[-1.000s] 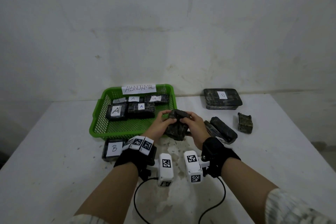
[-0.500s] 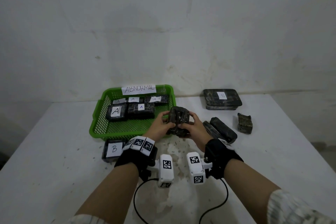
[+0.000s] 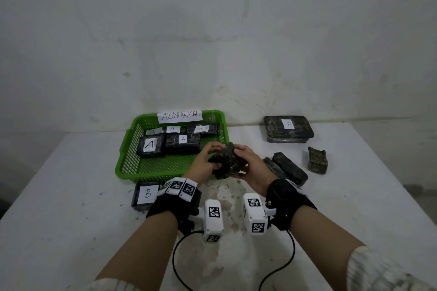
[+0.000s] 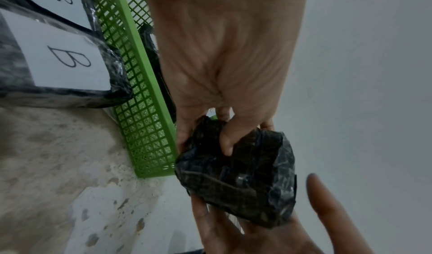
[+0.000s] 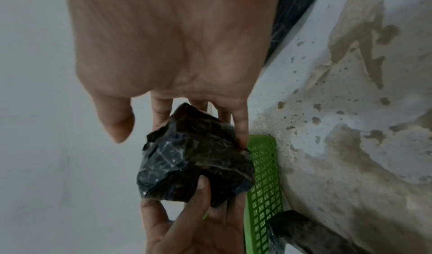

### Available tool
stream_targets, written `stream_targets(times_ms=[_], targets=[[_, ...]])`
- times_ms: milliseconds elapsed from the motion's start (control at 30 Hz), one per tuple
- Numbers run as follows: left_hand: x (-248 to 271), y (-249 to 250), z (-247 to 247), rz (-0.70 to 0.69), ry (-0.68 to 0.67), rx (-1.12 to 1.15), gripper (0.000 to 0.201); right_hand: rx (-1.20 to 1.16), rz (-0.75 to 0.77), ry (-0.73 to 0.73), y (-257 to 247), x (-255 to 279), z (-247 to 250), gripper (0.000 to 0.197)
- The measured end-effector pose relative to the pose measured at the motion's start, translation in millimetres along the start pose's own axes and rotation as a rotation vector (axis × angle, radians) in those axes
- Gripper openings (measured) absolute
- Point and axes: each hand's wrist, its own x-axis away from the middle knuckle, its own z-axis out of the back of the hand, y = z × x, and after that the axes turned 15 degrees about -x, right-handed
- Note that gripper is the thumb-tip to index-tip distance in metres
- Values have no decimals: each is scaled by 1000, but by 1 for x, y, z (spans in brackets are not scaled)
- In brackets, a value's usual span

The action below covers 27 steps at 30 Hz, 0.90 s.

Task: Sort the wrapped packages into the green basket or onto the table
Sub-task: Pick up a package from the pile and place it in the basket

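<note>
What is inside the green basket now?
Inside the green basket lie five wrapped packages, each with a white label marked A. Its near right corner is covered by the left hand and the held package.

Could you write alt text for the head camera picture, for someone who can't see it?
Both hands, left hand and right hand, hold a crumpled dark wrapped package at the near right corner of a green basket labelled ABNORMAL. More dark packages lie inside it and on the white table.

Bare basket floor (image 3: 163, 165) near the front rim, A-labelled packages (image 3: 182, 143) crowd its back — bare table (image 3: 354, 208) at right
</note>
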Motion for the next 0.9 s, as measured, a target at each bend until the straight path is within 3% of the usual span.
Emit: stream_targets(times_ms=[167,267,400,633,900], targets=[[1,11,-2,85,-64,198,25,38,49,29,3,-2,4,8],[-1,9,-3,93,-17,182,8,67,66,7,5,-2,4,11],[-7,8,-2,86,70,148,16,42,47,-66,5,1,1,27],[-3,4,1,118,13,244,19,93,60,-57,1,2,-1,31],[-3,3,3,123,41,165,18,91,63,-81,6,4,-7,41]])
